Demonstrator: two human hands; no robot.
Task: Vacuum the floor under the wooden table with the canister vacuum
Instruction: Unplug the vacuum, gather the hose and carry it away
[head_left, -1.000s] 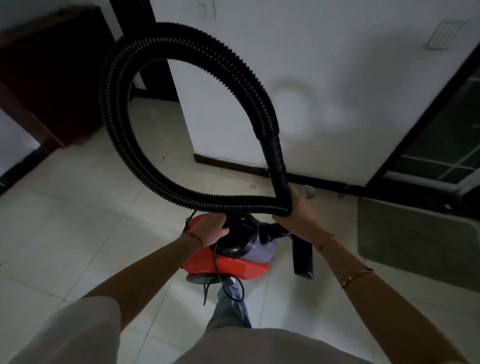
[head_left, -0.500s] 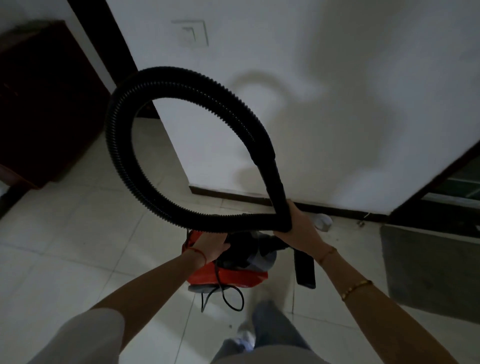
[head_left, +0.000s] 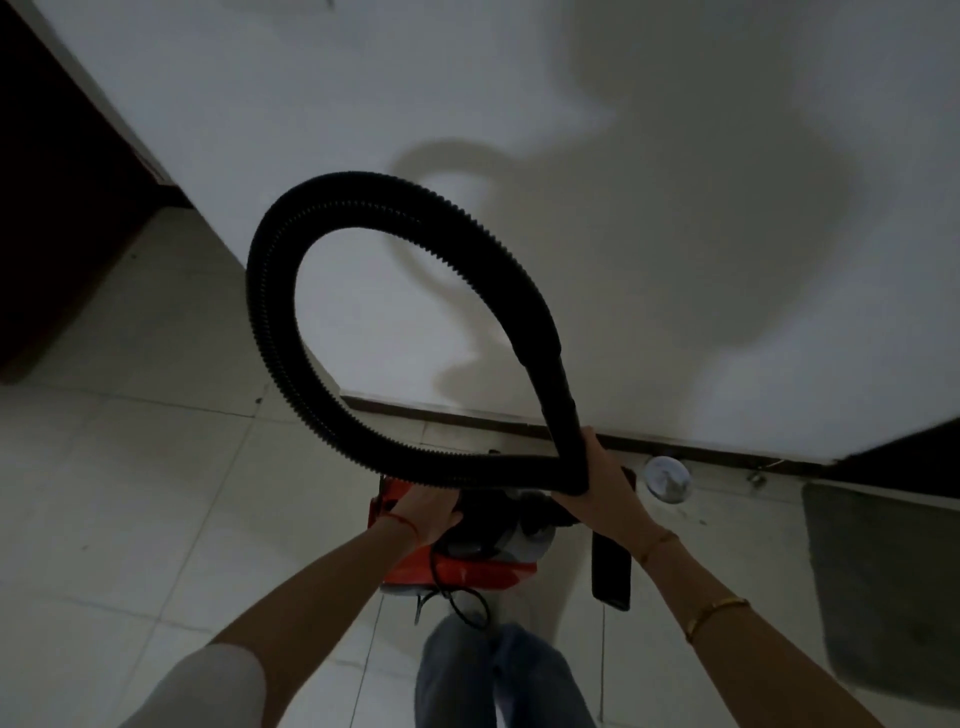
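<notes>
The red and black canister vacuum (head_left: 467, 566) hangs low in front of my legs, above the pale tiled floor (head_left: 130, 493). My left hand (head_left: 431, 514) grips its top handle. Its black ribbed hose (head_left: 275, 291) curls up in a big loop against the white wall. My right hand (head_left: 597, 488) holds the smooth black wand end of the hose where the loop crosses itself. A flat black nozzle (head_left: 612, 571) hangs below that hand. A thin black cord (head_left: 462, 603) dangles under the canister. No wooden table is plainly visible.
A white wall (head_left: 623, 208) with a dark skirting strip stands straight ahead. Dark wooden furniture (head_left: 62, 208) fills the left edge. A grey mat (head_left: 883, 587) lies on the floor at the right, beside a dark doorway. A small round clear object (head_left: 666, 479) sits by the skirting.
The wall has come much closer and fills more of the view. The hose loop has sunk lower and shifted right in view. Both hands keep the same hold.
</notes>
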